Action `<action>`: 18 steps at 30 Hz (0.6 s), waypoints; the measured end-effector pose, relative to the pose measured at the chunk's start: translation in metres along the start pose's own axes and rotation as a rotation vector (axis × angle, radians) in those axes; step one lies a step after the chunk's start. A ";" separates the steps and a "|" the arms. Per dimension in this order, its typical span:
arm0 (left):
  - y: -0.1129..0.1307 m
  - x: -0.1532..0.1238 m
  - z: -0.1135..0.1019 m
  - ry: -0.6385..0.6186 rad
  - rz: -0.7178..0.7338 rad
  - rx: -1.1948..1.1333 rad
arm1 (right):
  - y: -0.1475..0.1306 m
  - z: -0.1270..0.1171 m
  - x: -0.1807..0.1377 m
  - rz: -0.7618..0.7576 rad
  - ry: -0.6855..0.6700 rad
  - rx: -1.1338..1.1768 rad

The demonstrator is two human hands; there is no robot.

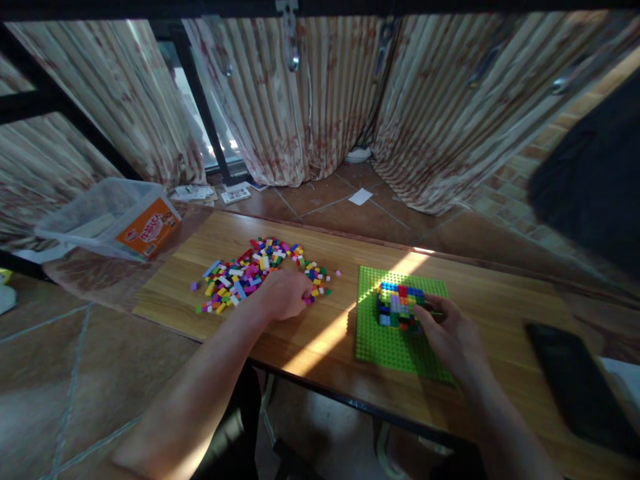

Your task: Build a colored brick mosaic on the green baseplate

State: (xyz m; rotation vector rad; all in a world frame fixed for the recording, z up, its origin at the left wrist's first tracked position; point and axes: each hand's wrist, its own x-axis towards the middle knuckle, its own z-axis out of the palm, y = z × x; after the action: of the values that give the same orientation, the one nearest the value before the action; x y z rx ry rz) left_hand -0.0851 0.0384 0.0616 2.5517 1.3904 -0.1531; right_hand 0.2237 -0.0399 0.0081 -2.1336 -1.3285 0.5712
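Observation:
A heap of small coloured toy bricks (245, 277) is spread over the left half of the table. My left hand (287, 293) reaches into its right side, fingers bent downward and together; what they pinch, if anything, is hidden, though a magenta brick (307, 301) shows by the fingertips. To the right lies a green studded baseplate (370, 340). On it stands a low multicoloured brick structure (397, 303), with blue along the back and red on top. My right hand (450, 327) grips this structure's right side, thumb in front and fingers behind.
A wooden table (320, 347) holds the bricks and a dark flat object (575, 380) at far right. Beyond its left end sits a clear plastic bin (90, 233) with an orange label. Papers (235, 193) lie on the floor before striped curtains (330, 100). A dark shape (595, 167) fills the right edge.

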 end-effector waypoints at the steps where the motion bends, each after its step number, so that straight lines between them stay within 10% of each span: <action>1: -0.001 0.000 0.000 0.004 0.010 -0.006 | 0.000 0.000 0.000 -0.002 0.000 0.009; 8: 0.000 0.003 -0.008 0.096 0.199 -0.270 | 0.002 0.002 0.002 -0.003 -0.010 0.207; 18: 0.073 0.024 0.014 0.156 0.214 -0.545 | -0.005 0.000 -0.003 -0.021 0.017 0.165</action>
State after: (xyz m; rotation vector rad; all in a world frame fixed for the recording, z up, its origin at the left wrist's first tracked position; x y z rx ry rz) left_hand -0.0103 0.0167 0.0544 2.2536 1.0131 0.4125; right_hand 0.2189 -0.0408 0.0114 -1.9855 -1.2483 0.6307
